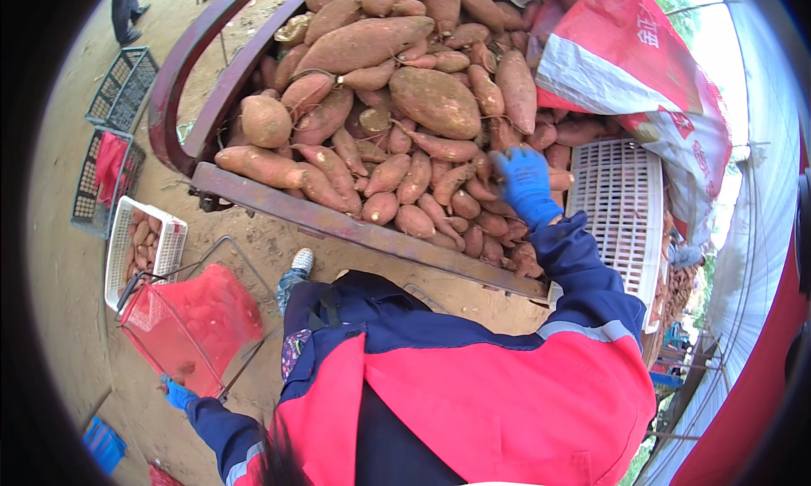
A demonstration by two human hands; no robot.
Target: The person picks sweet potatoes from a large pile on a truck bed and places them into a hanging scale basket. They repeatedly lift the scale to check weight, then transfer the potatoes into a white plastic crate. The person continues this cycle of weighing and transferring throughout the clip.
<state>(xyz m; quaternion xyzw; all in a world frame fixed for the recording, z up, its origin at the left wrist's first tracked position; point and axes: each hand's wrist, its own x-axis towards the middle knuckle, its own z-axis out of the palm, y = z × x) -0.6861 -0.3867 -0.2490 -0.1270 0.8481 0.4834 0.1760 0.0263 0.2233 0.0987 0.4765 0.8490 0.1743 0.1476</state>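
A large heap of sweet potatoes lies before me on a metal-edged bed. My right hand, in a blue glove, reaches into the heap's right side. Its fingers are blurred and touch sweet potatoes; whether they grip one is unclear. At lower left my left hand, also blue-gloved, is at the mouth of a red mesh bag. A small brownish sweet potato shows at its fingers, partly hidden. The bag hangs on a metal frame, and another brown shape shows blurred through its mesh.
A rusty rail edges the bed. Right of the heap stands a white plastic crate beneath a red and white sack. On the left are a white crate of sweet potatoes and dark crates. A person's legs appear far left.
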